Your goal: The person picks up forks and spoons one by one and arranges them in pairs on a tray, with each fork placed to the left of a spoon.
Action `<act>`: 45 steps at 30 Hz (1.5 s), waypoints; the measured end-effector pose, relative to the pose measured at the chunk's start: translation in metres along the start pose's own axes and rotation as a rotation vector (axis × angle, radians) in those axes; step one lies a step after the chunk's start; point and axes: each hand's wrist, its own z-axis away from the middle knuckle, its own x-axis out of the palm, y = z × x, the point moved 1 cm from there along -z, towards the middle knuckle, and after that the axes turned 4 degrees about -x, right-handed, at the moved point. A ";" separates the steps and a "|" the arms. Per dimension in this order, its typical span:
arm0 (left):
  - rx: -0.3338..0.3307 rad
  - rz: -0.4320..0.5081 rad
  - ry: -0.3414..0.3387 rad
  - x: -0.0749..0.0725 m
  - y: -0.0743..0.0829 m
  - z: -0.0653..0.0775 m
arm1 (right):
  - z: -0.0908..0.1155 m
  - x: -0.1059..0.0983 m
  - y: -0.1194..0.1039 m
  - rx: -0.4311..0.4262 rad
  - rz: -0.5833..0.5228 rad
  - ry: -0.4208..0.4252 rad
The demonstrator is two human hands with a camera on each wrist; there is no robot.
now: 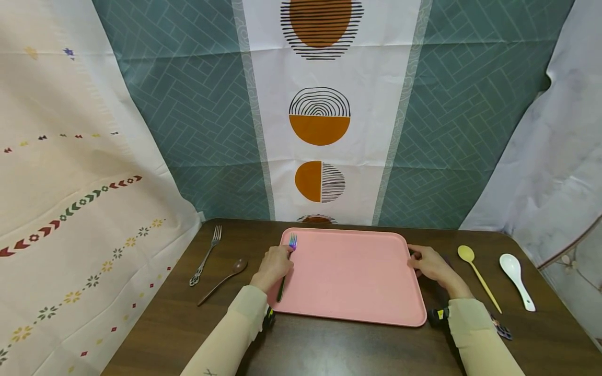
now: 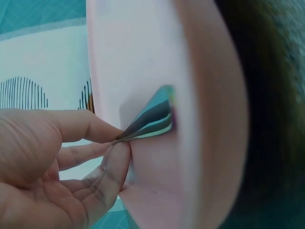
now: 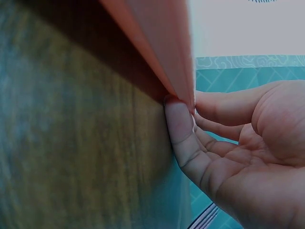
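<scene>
Well, the left hand [image 1: 275, 266] pinches a rainbow fork [image 1: 293, 242], fingers closed together, over the nine o'clock side of the pink tray [image 1: 348, 277]. Near three o'clock, the right hand [image 1: 429, 265] nips its rim between thumb and fingers. Farther out on the table [image 1: 348, 350], a silver fork [image 1: 213, 244] and brown spoon [image 1: 240, 266] lie toward nine, a yellow spoon [image 1: 466, 254] and white spoon [image 1: 511, 267] toward three.

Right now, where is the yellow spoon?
In the head view, the yellow spoon lies on the right of the table, just left of the white spoon.
</scene>
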 end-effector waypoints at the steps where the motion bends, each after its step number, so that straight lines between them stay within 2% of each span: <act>1: 0.000 0.001 -0.001 0.000 0.000 0.000 | 0.000 0.000 0.000 -0.006 -0.004 -0.002; 17: 0.016 -0.012 -0.003 0.000 0.000 0.002 | 0.000 0.000 -0.002 0.005 -0.007 0.000; 34: 0.037 0.065 -0.009 -0.005 -0.006 0.002 | 0.001 0.002 -0.001 0.003 -0.028 0.004; 45: 0.053 0.109 0.034 -0.006 -0.013 0.003 | 0.001 0.001 -0.003 0.024 -0.009 0.004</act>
